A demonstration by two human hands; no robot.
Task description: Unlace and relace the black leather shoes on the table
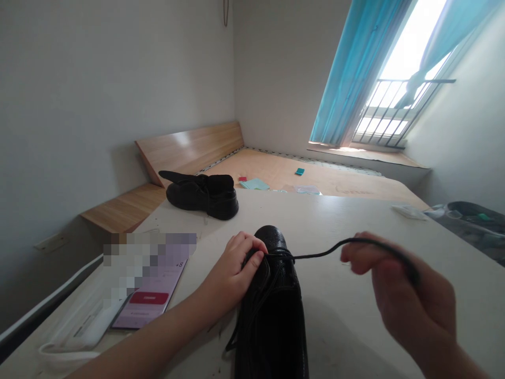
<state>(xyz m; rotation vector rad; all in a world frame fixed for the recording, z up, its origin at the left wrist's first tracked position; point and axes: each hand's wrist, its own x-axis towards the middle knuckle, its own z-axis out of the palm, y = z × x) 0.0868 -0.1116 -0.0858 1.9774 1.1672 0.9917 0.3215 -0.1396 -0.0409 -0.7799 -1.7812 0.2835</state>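
A black leather shoe [298, 302] lies on the white table in front of me, toe pointing away and its dark opening toward me. My left hand [236, 266] grips the shoe's left side near the lacing, thumb and fingers closed round its edge. From the lacing a black shoelace [319, 256] stretches to the right. My right hand [410, 300], smeared by motion, is raised with curled fingers, and the lace runs over it; the lace's tip is blurred. Another loop of lace hangs at the shoe's lower left. A second black shoe [201, 195] lies at the table's far left, its tongue sticking out.
Left of my forearm are a phone [152, 295] with a lit screen and a clear plastic case. Beyond the white table [347, 221] is a wooden bed board [355, 181] with small cloths and packets. A grey bin-like container [477, 226] stands at the right.
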